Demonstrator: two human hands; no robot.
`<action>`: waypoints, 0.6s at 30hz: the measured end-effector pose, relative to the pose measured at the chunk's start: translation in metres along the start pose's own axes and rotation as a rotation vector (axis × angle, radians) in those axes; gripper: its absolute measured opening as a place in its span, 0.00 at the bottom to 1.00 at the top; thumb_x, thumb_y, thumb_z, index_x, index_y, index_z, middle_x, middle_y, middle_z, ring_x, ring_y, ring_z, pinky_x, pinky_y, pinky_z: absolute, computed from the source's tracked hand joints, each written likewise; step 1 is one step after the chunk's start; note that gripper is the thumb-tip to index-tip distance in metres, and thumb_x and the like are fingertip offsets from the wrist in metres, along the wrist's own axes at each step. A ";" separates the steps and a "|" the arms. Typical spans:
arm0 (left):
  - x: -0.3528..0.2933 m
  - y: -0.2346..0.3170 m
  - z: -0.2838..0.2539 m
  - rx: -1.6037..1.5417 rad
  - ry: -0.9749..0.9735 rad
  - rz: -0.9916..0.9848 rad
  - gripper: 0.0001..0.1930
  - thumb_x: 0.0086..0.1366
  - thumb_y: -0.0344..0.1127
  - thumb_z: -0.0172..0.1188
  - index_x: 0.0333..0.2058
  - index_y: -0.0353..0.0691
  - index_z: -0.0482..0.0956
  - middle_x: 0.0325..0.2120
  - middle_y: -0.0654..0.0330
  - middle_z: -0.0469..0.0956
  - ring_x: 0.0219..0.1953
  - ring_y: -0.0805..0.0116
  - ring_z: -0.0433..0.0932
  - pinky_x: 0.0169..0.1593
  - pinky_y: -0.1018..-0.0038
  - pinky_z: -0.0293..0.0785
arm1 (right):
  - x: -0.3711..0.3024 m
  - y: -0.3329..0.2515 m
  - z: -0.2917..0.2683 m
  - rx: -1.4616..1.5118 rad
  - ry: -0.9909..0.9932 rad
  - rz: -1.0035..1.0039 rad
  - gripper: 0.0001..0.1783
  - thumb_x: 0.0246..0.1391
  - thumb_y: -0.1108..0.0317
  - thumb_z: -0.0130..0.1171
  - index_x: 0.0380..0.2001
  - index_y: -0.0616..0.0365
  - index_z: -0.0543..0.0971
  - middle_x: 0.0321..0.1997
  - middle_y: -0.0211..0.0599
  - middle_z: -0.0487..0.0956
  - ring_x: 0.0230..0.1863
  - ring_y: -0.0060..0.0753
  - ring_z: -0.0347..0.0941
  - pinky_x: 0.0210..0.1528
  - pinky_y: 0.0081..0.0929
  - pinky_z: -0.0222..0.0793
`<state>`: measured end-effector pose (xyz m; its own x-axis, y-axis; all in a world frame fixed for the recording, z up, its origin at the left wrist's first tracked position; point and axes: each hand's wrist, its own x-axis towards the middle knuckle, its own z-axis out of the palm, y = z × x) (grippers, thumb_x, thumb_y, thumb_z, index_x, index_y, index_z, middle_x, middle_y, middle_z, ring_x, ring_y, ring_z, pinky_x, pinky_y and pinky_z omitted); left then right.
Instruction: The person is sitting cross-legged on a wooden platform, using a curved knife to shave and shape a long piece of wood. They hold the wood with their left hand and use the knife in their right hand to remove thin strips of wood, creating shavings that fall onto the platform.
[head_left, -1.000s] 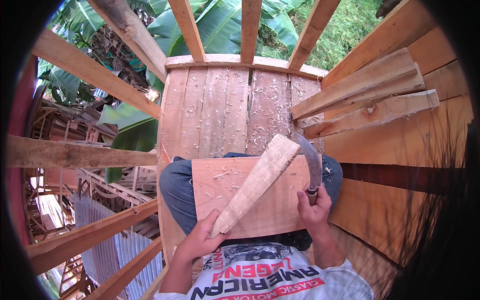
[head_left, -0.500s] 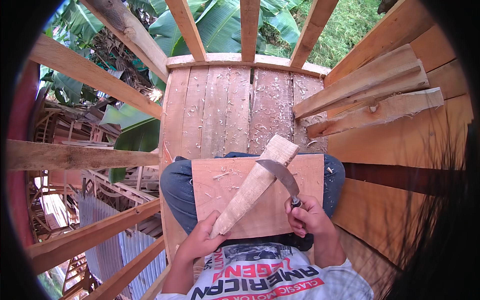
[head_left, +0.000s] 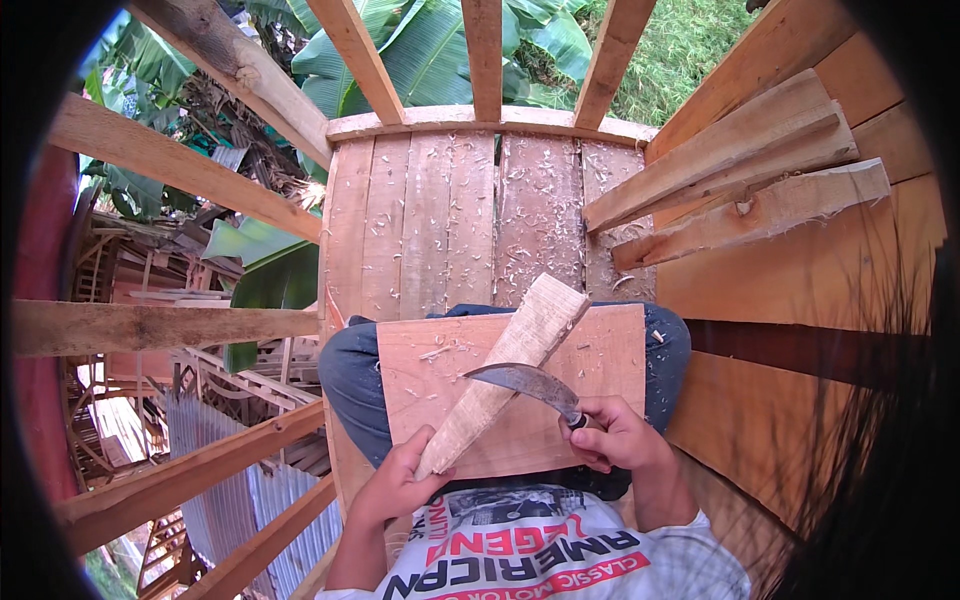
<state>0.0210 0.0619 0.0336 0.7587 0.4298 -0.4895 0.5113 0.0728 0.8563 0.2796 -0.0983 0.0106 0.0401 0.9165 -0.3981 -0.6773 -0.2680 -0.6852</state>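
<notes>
My left hand (head_left: 403, 477) is closed around the near, narrower end of a pale piece of wood (head_left: 530, 335). The piece slants up and to the right, its thicker far end reaching past the board on my lap. In my right hand (head_left: 612, 434) is the dark handle of a sickle-like curved knife (head_left: 530, 380). Its grey blade lies across the middle of the wood, tip pointing left. Whether the edge bites into the wood, I cannot tell. Under both rests a flat wooden board (head_left: 600, 345) across my thighs, with a few curled shavings on it.
A plank floor (head_left: 430, 220) strewn with shavings spreads ahead. Rough timber offcuts (head_left: 750, 215) lean against the wooden wall (head_left: 780, 275) at right. Wooden slats (head_left: 170, 325) stand on the left and far sides, with banana leaves (head_left: 430, 60) and corrugated sheets (head_left: 215, 510) beyond.
The knife has come down along the wood toward me and left, from near the far end to the middle. My right hand moved slightly with it; the left kept its hold.
</notes>
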 end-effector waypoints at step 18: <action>0.002 -0.005 0.001 0.008 -0.012 -0.038 0.13 0.55 0.26 0.61 0.39 0.35 0.71 0.26 0.59 0.74 0.32 0.76 0.71 0.38 0.76 0.67 | -0.013 0.003 0.001 -0.064 -0.015 -0.066 0.08 0.63 0.65 0.48 0.35 0.58 0.67 0.13 0.25 0.62 0.09 0.17 0.58 0.11 0.17 0.56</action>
<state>0.0204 0.0616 0.0276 0.7432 0.4164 -0.5238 0.5434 0.0813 0.8356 0.2762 -0.1106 0.0145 0.0718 0.9369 -0.3422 -0.6249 -0.2252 -0.7476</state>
